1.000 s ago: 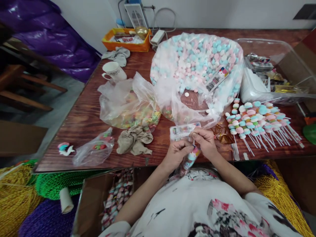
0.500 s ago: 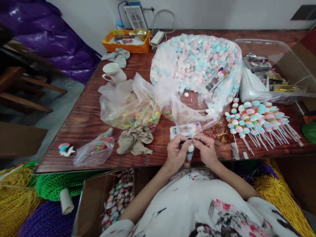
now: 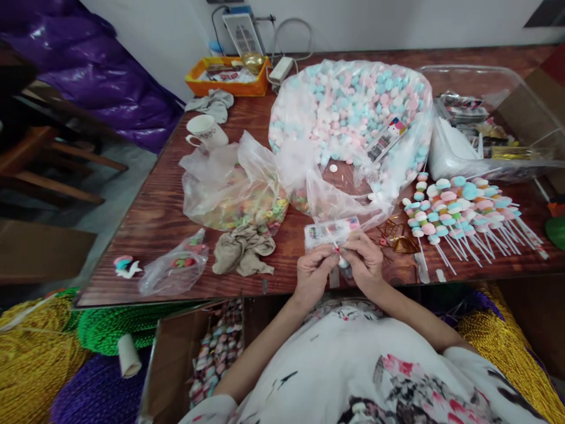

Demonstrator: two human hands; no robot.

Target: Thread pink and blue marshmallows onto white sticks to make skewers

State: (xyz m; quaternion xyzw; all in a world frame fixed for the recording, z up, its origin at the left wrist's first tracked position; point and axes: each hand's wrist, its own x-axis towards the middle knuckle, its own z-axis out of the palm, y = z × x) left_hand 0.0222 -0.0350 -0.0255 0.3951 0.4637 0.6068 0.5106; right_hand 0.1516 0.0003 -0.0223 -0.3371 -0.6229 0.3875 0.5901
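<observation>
The fingers of the left hand (image 3: 312,274) and right hand (image 3: 366,268) nearly meet, tips clamped on a slim white-sticked skewer of pastel candy (image 3: 346,271) at the front edge of the dark red-brown wooden table (image 3: 150,229). Both forearms angle inward from the body, thumbs facing each other. Just beyond lies a clear printed packet (image 3: 316,233), then a bulging clear plastic bag of pastel discs (image 3: 353,106); a crumpled beige cloth (image 3: 242,250) sits leftward. The skewer's long axis runs away from the wearer, leaning slightly left, candy end nearest the body, partly hidden by fingers
</observation>
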